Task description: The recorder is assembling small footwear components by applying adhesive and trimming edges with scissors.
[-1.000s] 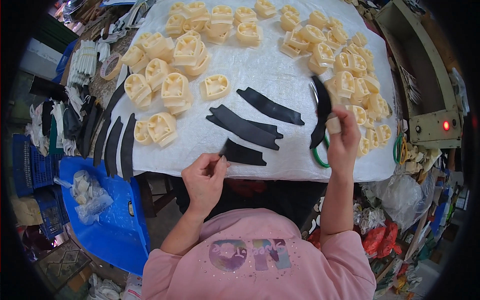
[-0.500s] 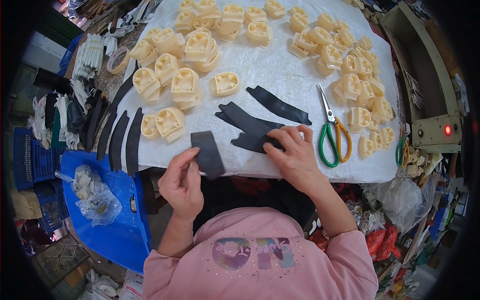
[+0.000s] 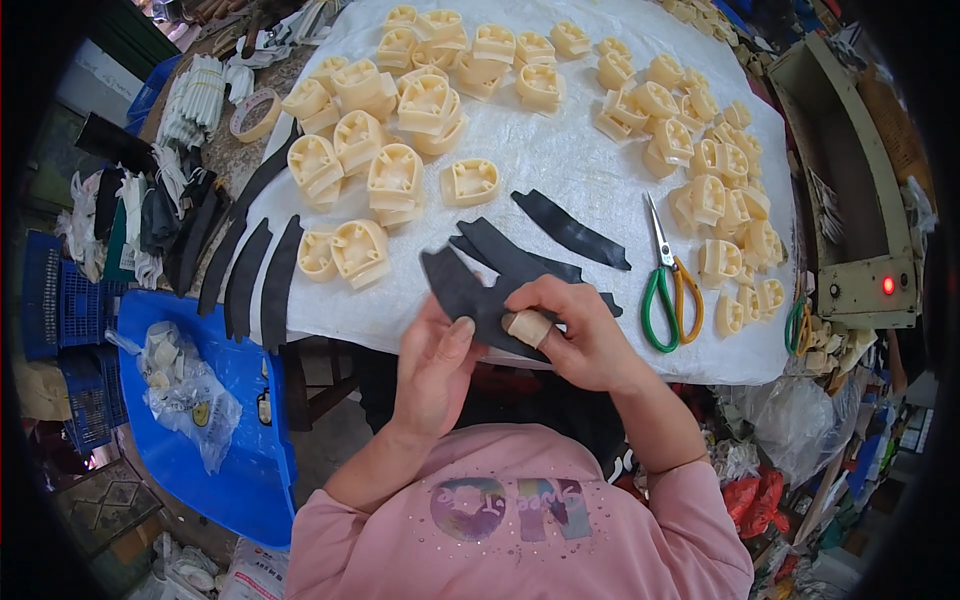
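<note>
Over the table's front edge I hold a flat black strip of leather-like material between both hands. My left hand pinches its lower left part, thumb on top. My right hand grips the other end, with a tan wrap around the thumb. Just beyond lie more black strips, overlapping and partly hidden by the right hand. A single black strip rests farther back. To the right of them are scissors with one green and one orange handle, blades pointing away.
Cream plastic pieces stand in clusters across the white-covered table. Several black strips hang over its left edge. A blue bin with a plastic bag is at lower left. At right stands a metal box with a red light.
My left hand has moved right with its strip, toward my right hand. My right hand has drawn back from the pile to the table's edge, and both now grip a strip together.
</note>
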### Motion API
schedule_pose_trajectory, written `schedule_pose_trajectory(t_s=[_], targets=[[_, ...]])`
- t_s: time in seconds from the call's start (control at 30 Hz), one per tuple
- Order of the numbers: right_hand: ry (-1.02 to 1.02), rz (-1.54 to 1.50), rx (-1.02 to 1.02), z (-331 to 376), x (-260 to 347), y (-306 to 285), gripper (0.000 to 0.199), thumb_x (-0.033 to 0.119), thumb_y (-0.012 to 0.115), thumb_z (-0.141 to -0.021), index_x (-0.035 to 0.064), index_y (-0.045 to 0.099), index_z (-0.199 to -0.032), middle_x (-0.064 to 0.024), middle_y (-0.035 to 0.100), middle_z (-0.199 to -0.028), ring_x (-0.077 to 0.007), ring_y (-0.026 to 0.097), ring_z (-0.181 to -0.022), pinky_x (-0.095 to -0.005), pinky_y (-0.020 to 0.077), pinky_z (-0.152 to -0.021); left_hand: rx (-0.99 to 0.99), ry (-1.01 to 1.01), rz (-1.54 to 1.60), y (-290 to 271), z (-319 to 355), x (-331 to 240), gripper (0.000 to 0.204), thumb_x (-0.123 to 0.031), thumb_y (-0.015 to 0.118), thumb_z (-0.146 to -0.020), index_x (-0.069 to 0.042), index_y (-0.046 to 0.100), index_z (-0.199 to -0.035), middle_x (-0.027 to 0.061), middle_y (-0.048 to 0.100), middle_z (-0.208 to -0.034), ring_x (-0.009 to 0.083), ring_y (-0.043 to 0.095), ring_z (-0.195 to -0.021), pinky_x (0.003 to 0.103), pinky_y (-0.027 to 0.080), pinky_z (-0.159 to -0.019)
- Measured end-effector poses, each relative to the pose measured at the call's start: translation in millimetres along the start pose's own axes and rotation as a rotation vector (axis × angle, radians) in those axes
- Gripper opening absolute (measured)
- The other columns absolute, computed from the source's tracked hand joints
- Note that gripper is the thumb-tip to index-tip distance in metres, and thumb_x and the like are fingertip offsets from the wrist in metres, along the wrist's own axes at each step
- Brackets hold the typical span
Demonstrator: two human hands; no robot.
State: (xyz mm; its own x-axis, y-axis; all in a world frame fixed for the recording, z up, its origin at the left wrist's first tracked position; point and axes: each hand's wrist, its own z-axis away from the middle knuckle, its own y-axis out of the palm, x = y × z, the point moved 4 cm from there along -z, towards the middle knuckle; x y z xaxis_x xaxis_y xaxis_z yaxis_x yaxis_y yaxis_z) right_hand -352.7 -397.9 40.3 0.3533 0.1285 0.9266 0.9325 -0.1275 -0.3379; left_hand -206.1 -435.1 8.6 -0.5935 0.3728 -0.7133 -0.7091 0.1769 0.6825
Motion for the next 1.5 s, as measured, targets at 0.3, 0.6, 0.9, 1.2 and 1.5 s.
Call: schedule_pose_trajectory(t_s=[0.3,0.6,0.9,1.2,1.5], targets=[[-0.286,0.682,0.061,-88.5,-33.4,-9.2,0.04,-0.005,0.057,-0.066,0.0055,0.062,-0.105,-0.0118,0.058,-0.11,-0.0314,0.047,-0.101,-0.0378,0.0426,-0.086,0.047,-0.092,-0.16,-26.0,-12.3,-3.6,0.039,-0.024,0.04,-0.099,0.007,0.051,-0.118,0.0056,0.059,-0.08,0.0092,0.051,-0.063,0.023,0.038,-0.055],[-0.051,0.358,0.03,-121.1,-70.6,-10.6,0.049,-0.006,0.053,-0.069,0.0056,0.058,-0.116,-0.0139,0.057,-0.117,-0.0327,0.048,-0.109,-0.0371,0.041,-0.094,0.04,-0.084,-0.171,-37.4,-6.2,-7.3,0.037,-0.024,0.042,-0.098,0.006,0.051,-0.119,0.0046,0.058,-0.075,0.009,0.05,-0.06,0.022,0.038,-0.052],[0.003,0.711,-0.233,-119.2,-87.0,-31.3,0.053,0.003,0.046,-0.076,0.0059,0.046,-0.129,-0.0221,0.053,-0.12,-0.0346,0.048,-0.111,-0.0406,0.0368,-0.098,0.011,-0.101,-0.097,-33.2,-8.3,-9.2,0.035,-0.009,0.045,-0.095,0.003,0.044,-0.127,0.0068,0.058,-0.079,0.0118,0.054,-0.065,0.024,0.042,-0.054],[0.164,0.467,-0.38,-104.2,-71.9,-51.6,0.038,0.014,0.063,-0.078,0.0057,0.057,-0.115,-0.0168,0.061,-0.099,-0.0263,0.058,-0.083,-0.0347,0.0476,-0.073,0.175,-0.075,-0.056,-23.4,-8.2,-8.1,0.041,-0.022,0.034,-0.1,0.007,0.042,-0.126,0.0136,0.062,-0.086,0.0173,0.059,-0.072,0.029,0.046,-0.065],[-0.302,-0.334,-0.369,29.4,15.2,-23.1,0.037,0.001,0.064,-0.081,0.0062,0.05,-0.115,-0.022,0.056,-0.114,-0.0276,0.058,-0.102,-0.035,0.048,-0.084,0.088,-0.026,-0.106,-2.5,-4.0,15.8,0.04,-0.022,0.041,-0.098,0.005,0.043,-0.127,0.0113,0.055,-0.118,0.0165,0.054,-0.102,0.031,0.043,-0.087]])
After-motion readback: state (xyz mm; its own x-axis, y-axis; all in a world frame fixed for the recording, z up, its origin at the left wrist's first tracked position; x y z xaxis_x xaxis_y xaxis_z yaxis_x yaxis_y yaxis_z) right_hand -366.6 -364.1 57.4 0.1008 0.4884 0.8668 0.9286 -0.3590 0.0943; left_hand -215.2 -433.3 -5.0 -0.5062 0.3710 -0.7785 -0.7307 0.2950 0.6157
